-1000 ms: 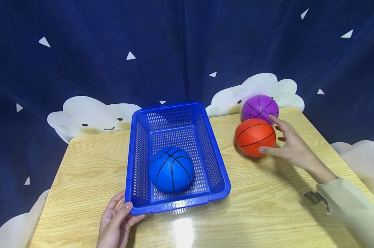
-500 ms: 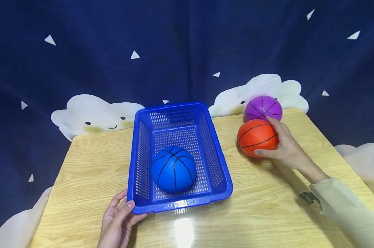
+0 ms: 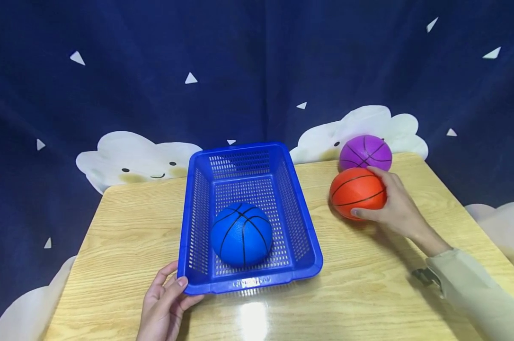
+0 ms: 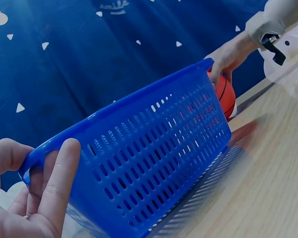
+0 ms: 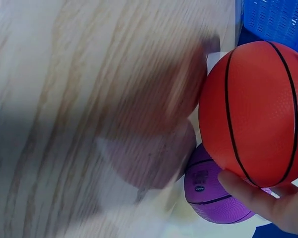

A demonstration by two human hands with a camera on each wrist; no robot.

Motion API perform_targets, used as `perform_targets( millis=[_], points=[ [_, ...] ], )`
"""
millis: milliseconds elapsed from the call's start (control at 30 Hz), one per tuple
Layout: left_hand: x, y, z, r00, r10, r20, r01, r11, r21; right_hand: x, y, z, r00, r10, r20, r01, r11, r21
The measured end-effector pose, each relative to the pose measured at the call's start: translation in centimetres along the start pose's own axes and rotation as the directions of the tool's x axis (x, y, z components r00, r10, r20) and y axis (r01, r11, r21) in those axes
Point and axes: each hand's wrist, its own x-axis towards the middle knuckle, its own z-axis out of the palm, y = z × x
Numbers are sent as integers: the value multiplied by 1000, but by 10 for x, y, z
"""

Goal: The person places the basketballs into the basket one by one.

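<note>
My left hand [image 3: 164, 303] grips the near left corner of a blue plastic basket [image 3: 250, 283], thumb on top of the rim and fingers below. Inside the basket, toward its near end, lies a blue toy basketball [image 3: 242, 234]. To the right of the basket, my right hand [image 3: 397, 206] holds an orange-red toy basketball [image 3: 357, 192] from its right side, thumb at the near side and fingers at the far side. In the right wrist view, fingers [image 5: 248, 196] curve against the orange-red ball. Right behind it sits a purple toy basketball [image 3: 366, 151], partly covered by it.
A wooden table [image 3: 129, 227] carries everything, its back edge against a dark blue curtain [image 3: 240, 61] printed with white clouds and triangles. My right sleeve [image 3: 474, 279] reaches in over the table's right side, with a dark strap [image 3: 427, 276] at the cuff.
My right hand has closed in on the orange-red basketball and now grips it. The left hand keeps its hold on the basket corner. The whole head view has shifted slightly.
</note>
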Motion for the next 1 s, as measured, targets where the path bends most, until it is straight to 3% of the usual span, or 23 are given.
perform_targets(
  millis=[433, 1000],
  points=[
    [0, 2, 5, 1000, 3, -22, -2, 1000, 18, 1, -9, -15, 996, -31, -82, 34, 999, 40],
    [-1, 2, 8, 1000, 7, -24, -7, 1000, 8, 10, -50, -25, 989, -75, -124, 84, 994, 68]
  ],
)
